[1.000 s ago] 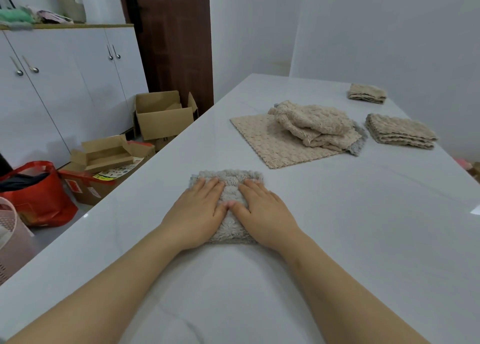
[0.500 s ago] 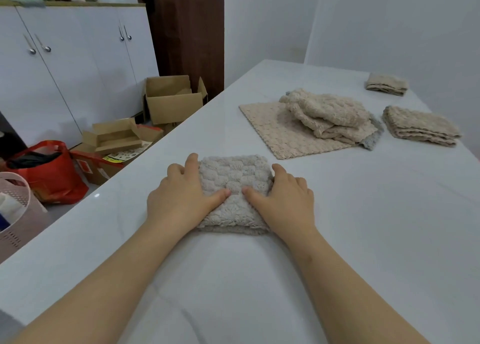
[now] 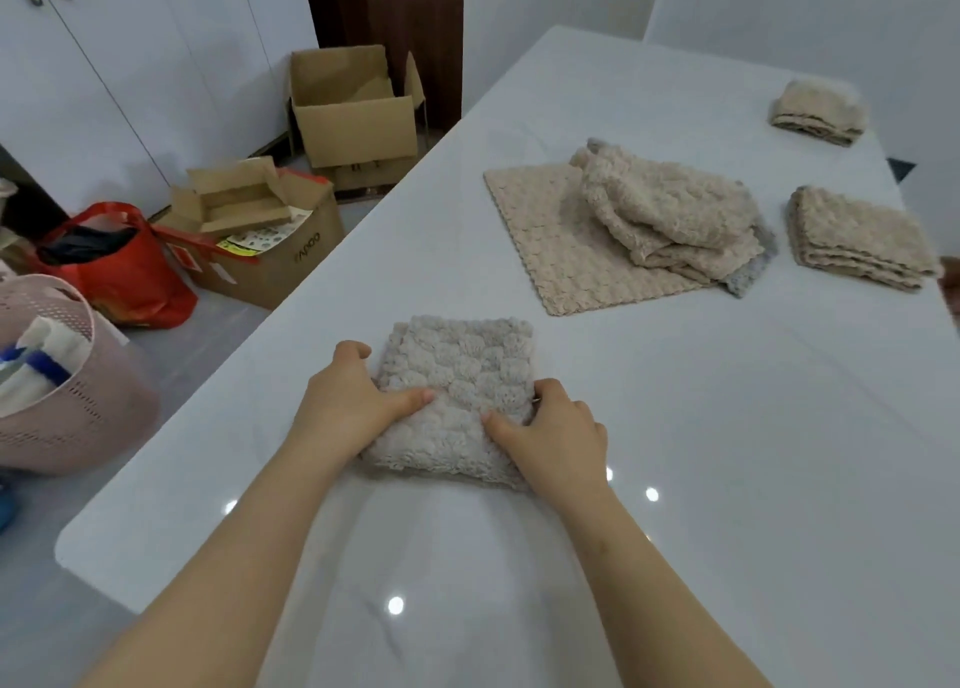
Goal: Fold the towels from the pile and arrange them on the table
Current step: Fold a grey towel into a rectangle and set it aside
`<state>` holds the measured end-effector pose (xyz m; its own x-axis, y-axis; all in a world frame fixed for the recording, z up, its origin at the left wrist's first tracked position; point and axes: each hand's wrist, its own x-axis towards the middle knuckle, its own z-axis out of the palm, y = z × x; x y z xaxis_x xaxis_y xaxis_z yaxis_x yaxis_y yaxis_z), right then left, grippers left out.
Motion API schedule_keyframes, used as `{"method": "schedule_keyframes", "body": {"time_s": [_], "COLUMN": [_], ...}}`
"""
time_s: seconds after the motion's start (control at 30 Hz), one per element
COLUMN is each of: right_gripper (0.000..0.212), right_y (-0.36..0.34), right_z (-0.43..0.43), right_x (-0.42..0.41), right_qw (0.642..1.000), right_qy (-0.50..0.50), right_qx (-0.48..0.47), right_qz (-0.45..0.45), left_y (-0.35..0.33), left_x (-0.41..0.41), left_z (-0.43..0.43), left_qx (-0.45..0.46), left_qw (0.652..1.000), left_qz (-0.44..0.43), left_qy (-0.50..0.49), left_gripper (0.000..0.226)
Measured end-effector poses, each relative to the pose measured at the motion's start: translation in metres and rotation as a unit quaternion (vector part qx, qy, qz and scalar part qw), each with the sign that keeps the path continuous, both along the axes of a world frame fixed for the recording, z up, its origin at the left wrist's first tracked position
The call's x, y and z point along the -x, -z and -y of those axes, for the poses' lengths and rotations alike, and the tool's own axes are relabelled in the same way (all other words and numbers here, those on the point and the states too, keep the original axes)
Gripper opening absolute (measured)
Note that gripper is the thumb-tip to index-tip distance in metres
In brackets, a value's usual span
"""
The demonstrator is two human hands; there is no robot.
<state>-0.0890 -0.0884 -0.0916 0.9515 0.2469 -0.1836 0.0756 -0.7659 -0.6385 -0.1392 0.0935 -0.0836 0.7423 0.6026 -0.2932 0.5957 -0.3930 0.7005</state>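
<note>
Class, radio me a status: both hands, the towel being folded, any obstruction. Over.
Left hand, right hand grip folded towel by its sides. Towel lies flat on table. Pile, near stack, far stack sit farther off, not touching.

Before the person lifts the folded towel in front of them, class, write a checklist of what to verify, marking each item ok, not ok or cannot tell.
1. The folded towel lies flat on the table: ok.
2. The left hand grips its left edge, thumb on top: ok.
3. The right hand grips its right edge, thumb on top: ok.
4. Lower layers lined up: cannot tell, hidden underneath.
5. Bare surface shows beside the folded stack for setting it down: ok.
6. Every towel folded: not ok, the pile holds loose ones.
</note>
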Motion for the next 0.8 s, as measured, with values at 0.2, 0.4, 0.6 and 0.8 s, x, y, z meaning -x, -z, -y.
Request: {"method": "schedule_keyframes", "body": {"time_s": [0.2, 0.4, 0.6, 0.8], "right_gripper": [0.030, 0.019, 0.020, 0.023], "right_y": [-0.025, -0.031, -0.023, -0.017], "right_z": [0.022, 0.054, 0.128, 0.225], "right_x": [0.017, 0.024, 0.010, 0.015], "right_qw": [0.991, 0.961, 0.931, 0.920], "right_qy": [0.002, 0.050, 0.045, -0.010], "right_qx": [-0.033, -0.195, -0.275, -0.284], "right_qz": [-0.132, -0.192, -0.236, -0.270], "left_y": [-0.015, -0.020, -0.020, -0.018], "left_x": [0.016, 0.023, 0.034, 0.067], "left_z": [0.021, 0.064, 0.146, 0.259], "left_qx": [0.070, 0.199, 0.297, 0.367], "left_qw": [0.995, 0.979, 0.949, 0.900], "left_qz": [-0.073, -0.034, 0.018, 0.083], "left_qy": [0.014, -0.037, -0.104, -0.219], "left_gripper": [0.081, 0.028, 0.016, 0.017]}}
